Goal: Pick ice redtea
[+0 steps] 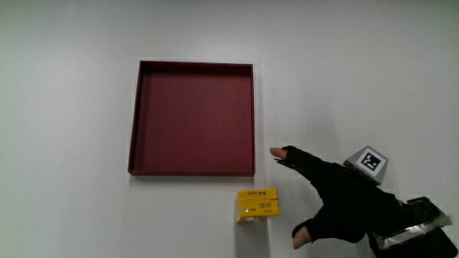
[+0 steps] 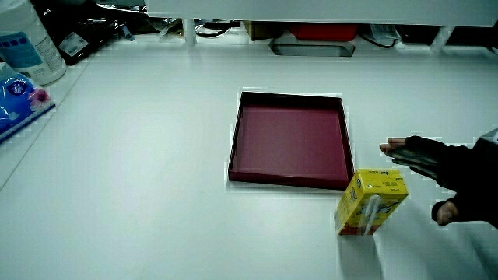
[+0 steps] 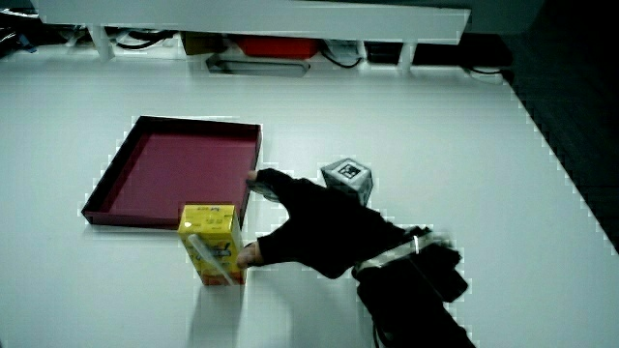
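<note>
A yellow ice red tea carton stands upright on the white table, just nearer to me than the dark red tray. It shows in both side views, with a straw on its face. The gloved hand hovers beside the carton, fingers spread wide and holding nothing. Its index finger points toward the tray's near corner, and the thumb reaches close to the carton. In a side view the hand sits right next to the carton. The patterned cube rides on its back.
The tray holds nothing. A large plastic bottle and a blue packet sit at the table's edge in a side view. A low partition with cables and a red box runs along the table's farthest edge.
</note>
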A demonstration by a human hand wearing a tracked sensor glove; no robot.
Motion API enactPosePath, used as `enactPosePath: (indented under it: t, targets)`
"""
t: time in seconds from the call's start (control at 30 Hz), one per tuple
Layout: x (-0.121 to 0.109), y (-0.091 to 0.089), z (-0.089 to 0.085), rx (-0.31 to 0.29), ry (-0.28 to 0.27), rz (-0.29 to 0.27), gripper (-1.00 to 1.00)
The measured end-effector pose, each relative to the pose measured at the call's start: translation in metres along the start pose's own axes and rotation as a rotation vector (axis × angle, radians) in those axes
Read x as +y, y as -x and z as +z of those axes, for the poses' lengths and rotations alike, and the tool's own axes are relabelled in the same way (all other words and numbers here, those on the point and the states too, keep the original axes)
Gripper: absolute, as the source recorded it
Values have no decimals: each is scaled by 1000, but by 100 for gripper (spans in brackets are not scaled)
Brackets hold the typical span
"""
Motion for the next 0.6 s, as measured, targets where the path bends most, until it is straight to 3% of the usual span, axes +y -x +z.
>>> enactPosePath:
  t: [0.03,0.13,0.6]
  targets:
    - [3,-4,-2,-17,2,0,0]
    - [9,-2,-11,19,17,12,0]
    - [23,-8,-26,69,37,51,0]
